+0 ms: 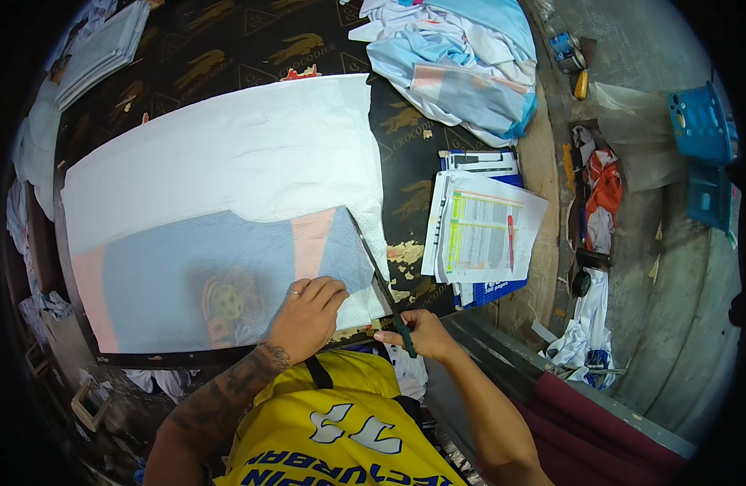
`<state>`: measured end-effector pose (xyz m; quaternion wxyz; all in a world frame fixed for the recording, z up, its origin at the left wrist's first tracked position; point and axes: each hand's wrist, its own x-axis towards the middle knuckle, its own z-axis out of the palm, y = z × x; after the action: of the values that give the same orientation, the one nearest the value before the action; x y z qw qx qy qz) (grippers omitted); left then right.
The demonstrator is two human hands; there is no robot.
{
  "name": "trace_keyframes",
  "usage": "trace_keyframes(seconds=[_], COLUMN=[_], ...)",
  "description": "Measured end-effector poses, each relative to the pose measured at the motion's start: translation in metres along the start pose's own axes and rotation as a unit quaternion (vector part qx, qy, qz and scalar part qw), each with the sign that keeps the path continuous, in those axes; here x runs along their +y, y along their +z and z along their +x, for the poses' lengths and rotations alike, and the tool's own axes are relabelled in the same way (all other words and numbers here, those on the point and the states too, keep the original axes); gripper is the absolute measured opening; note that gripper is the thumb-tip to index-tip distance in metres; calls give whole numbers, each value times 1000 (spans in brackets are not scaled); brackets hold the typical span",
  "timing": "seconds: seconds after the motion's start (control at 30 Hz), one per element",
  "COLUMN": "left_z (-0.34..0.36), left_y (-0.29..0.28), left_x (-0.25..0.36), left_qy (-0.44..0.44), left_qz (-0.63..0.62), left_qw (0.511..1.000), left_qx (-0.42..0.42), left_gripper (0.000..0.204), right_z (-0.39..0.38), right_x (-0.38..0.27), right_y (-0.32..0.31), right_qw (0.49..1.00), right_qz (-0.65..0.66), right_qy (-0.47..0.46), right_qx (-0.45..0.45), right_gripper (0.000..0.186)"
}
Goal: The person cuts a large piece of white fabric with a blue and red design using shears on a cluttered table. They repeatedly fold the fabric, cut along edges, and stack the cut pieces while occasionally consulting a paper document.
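Blue-grey printed mesh fabric (227, 279) lies flat on a white mesh sheet (227, 154) spread over the dark table (227, 49). Left hand (308, 312) presses on its right part, fingers together and flat. Right hand (417, 330) is clamped on the handle of long scissors (377, 271), blades lying along the fabric's right edge. Papers (482, 231) sit nearby.
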<state>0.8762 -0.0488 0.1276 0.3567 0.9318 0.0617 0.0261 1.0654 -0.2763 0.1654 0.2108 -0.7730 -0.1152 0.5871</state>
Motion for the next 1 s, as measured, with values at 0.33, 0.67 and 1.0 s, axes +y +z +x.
trace_keyframes(seconds=[0.33, 0.67, 1.0], left_z=[38, 48, 44], left_y=[-25, 27, 58], left_x=[-10, 21, 21], left_qy=[-93, -197, -198], left_qz=[30, 62, 158], left_qw=[990, 954, 942], left_qx=[97, 215, 220], left_gripper=[40, 38, 44], right_z=[20, 54, 146], right_x=[-47, -123, -239], right_y=[0, -201, -180], right_qw=[999, 878, 732], right_qz=[-14, -421, -600], right_qy=[37, -37, -155], right_qx=[3, -226, -283], right_gripper=[59, 69, 65])
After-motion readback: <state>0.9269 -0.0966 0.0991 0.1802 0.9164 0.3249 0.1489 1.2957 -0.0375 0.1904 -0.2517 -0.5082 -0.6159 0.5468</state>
